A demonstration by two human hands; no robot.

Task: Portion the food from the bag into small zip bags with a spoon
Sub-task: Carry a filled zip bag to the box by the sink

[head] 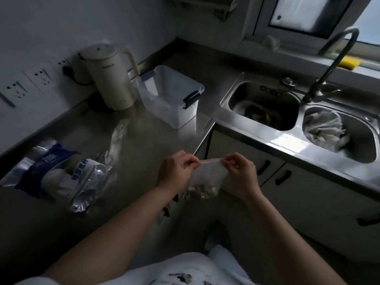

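Counter point(144, 145) edge: zip bag point(205, 177) of food point(200, 192), both hands point(177, 171).

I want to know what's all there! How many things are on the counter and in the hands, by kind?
Kettle: 1
Clear box: 1
Big food bag: 1
Small zip bag, pinched at its top by the left hand and right hand: 1
Total: 4

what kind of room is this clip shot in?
Most likely a small home kitchen. A steel double sink with a gooseneck faucet sits in the counter, and a white electric kettle stands by the wall sockets. Both hands hold a small zip bag of food.
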